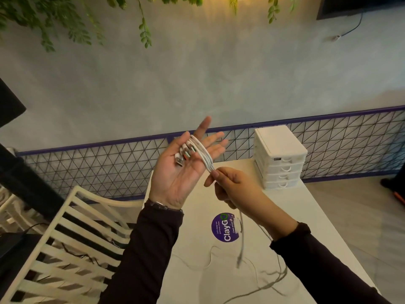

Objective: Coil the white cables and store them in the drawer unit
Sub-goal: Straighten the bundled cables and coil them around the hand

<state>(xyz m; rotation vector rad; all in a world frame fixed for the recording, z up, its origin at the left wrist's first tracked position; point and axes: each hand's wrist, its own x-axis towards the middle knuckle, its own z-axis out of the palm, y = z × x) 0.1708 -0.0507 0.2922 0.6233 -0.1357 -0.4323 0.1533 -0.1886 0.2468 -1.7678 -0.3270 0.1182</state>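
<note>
My left hand (182,170) is raised palm up above the table, fingers spread. White cables (202,153) are wound in several loops around its fingers, and their plug ends lie in the palm. My right hand (230,185) pinches the cable strands just below the loops. The loose ends hang down from it, blurred, and trail over the white table (306,220). The white drawer unit (279,157) stands at the table's far right corner, all drawers shut.
A round purple sticker (223,227) is on the table under my hands. A cream slatted chair (72,235) stands to the left. A black wire-mesh fence (98,170) with a purple rail runs behind the table.
</note>
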